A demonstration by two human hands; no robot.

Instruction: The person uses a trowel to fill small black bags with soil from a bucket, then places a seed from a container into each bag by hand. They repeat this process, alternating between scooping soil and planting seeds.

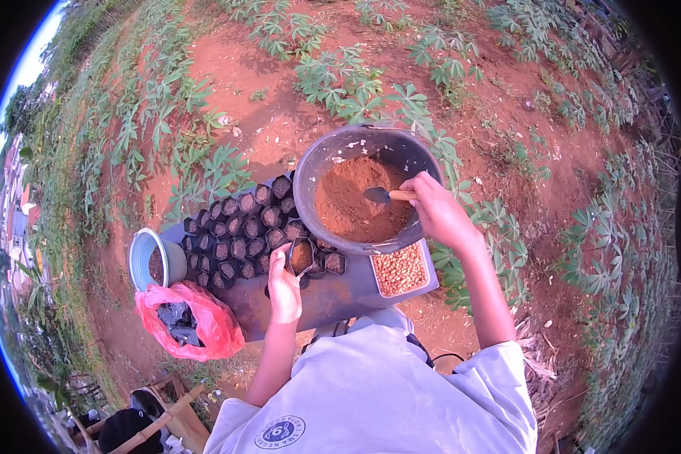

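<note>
My left hand (pixel 284 286) holds a small black nursery bag (pixel 301 256) open and upright on the dark board (pixel 333 293); the bag has some soil in it. My right hand (pixel 437 212) grips the wooden handle of a small trowel (pixel 382 195), whose blade rests on the red-brown soil inside a big grey basin (pixel 318 163). Several black bags filled with soil (pixel 238 234) stand in rows to the left of the basin.
A clear tub of brown seeds (pixel 401 270) sits below the basin. A grey bucket (pixel 145 257) and a red plastic sack of empty black bags (pixel 193 321) lie at the left. Cassava plants (pixel 340 83) and red earth surround the board.
</note>
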